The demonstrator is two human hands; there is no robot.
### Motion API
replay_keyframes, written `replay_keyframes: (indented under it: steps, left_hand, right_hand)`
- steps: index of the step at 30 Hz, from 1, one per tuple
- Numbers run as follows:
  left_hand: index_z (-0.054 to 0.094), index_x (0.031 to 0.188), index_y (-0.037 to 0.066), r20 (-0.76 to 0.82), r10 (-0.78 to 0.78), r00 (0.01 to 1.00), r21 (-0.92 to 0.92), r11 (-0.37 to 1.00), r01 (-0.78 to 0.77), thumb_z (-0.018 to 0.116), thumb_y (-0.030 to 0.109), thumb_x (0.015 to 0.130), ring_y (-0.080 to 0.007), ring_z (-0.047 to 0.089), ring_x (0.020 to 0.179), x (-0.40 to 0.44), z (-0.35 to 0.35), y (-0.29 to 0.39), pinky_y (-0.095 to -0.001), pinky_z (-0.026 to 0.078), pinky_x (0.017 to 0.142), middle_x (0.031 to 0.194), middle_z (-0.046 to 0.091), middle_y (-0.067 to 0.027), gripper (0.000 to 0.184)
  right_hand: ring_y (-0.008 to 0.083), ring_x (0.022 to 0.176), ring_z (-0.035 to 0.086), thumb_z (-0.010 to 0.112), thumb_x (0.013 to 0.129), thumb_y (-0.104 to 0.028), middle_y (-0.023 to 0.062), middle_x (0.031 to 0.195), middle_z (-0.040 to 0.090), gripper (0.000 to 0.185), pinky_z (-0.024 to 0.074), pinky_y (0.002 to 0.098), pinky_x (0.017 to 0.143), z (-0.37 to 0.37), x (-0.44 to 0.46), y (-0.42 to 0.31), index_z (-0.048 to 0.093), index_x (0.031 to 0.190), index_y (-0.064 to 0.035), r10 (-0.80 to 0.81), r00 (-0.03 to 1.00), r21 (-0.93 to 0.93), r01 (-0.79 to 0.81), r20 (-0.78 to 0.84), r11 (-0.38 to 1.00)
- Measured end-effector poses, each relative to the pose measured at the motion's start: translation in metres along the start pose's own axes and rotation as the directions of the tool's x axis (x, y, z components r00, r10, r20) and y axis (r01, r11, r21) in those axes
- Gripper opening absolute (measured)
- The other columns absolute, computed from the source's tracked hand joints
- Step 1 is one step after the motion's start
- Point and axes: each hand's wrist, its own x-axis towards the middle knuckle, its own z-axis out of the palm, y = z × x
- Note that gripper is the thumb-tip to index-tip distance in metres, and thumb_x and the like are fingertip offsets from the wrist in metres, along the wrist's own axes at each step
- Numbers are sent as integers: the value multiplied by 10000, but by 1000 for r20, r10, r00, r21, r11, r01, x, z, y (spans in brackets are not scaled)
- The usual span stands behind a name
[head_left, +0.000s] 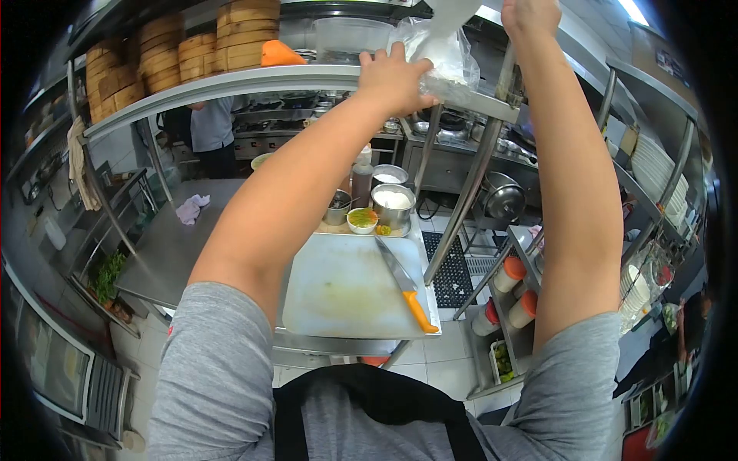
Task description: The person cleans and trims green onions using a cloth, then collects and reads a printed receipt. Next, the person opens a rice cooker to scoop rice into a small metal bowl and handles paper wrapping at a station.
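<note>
My left hand (393, 79) is raised at the overhead metal shelf (307, 76), fingers spread, beside a clear plastic bag (447, 60) with white contents. Its fingertips lie against or close to the bag. At the top edge, my right hand (532, 17) is lifted above the shelf's right end, fingers curled; what it holds, if anything, is cut off. A whitish, blurred object (453, 15) hangs over the bag. Below my arms, a knife (407, 284) with an orange handle lies on the white cutting board (346, 288).
Bamboo steamers (247, 34), an orange item (281, 54) and a clear container (352, 38) stand on the shelf. Metal pots (393, 201) and a small bowl (362, 220) sit behind the board. Another person (211, 127) stands at the back left.
</note>
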Motion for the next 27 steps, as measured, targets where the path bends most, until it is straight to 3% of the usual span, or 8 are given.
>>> replay_keyframes:
  steps: [8, 10, 14, 17, 20, 22, 24, 27]
  left_hand:
    - [502, 1248, 248, 179, -103, 978, -36, 993, 111, 612, 672, 659, -340, 439, 1162, 7, -9, 0, -538, 279, 938, 1300, 421, -183, 734]
    - [455, 1281, 224, -61, -133, 989, -203, 972, 118, 690, 620, 613, -350, 407, 1194, 0, -7, -1, -536, 276, 962, 1323, 392, -185, 811]
    - [320, 1344, 155, -556, -226, 800, -563, 810, -163, 834, 451, 524, -343, 320, 1273, -45, -23, -10, -495, 276, 1009, 1357, 330, -179, 1012]
    - [110, 1411, 102, -262, -111, 959, -901, 385, -202, 859, 402, 530, -344, 292, 1278, -109, -55, -12, -493, 254, 1035, 1402, 253, -177, 1195]
    - [-16, 1442, 210, -16, -222, 975, -918, -384, -102, 761, 546, 621, -296, 314, 1270, -187, -73, -38, -440, 305, 1009, 1419, 245, -150, 1180]
    - [-8, 1444, 232, 140, -349, 927, -905, -425, -23, 680, 644, 653, -270, 311, 1275, -259, -90, -58, -410, 322, 993, 1423, 245, -131, 1126]
    - [65, 1446, 220, 343, -446, 826, -882, -455, 121, 661, 676, 642, -249, 300, 1282, -349, -99, -68, -390, 320, 990, 1424, 248, -108, 1100]
    - [194, 1421, 155, 394, -510, 764, -915, -295, 274, 735, 455, 697, -219, 310, 1278, -455, -141, -71, -391, 351, 972, 1406, 275, -85, 952]
  right_hand:
    - [312, 922, 603, 333, 959, -158, 192, 993, 595, 278, 505, 414, 837, -31, 25, -57, 467, 1071, 58, 297, 946, 479, -321, 128, 817]
    - [314, 921, 607, 340, 959, -158, 197, 988, 600, 276, 506, 424, 828, -25, -6, -88, 481, 1049, 62, 260, 923, 251, -333, 282, 909]
    - [343, 951, 599, 331, 968, -196, 204, 1035, 601, 327, 483, 442, 863, -36, -51, -77, 487, 1077, 70, 324, 869, 599, -492, 373, 632]
    - [272, 893, 618, 498, 917, -189, 129, 967, 598, 223, 521, 399, 763, 69, -158, -94, 544, 1003, 12, 288, 890, 182, -367, 353, 912]
    - [273, 915, 621, 476, 939, -160, 135, 993, 575, 176, 534, 374, 778, 109, -249, -82, 459, 1010, 0, 446, 782, 68, -522, 435, 850]
    - [141, 846, 582, 507, 928, -136, 114, 997, 566, 148, 493, 260, 733, 130, -313, -72, 476, 997, -8, 346, 780, -15, -397, 521, 918]
    - [250, 850, 591, 520, 872, -24, 154, 988, 566, 70, 473, 327, 732, 150, -367, -68, 498, 937, -8, 97, 764, -86, -55, 638, 995]
    - [276, 831, 594, 513, 873, -26, 161, 991, 571, 64, 477, 319, 724, 191, -463, -96, 498, 933, -10, 229, 632, -24, -317, 741, 948]
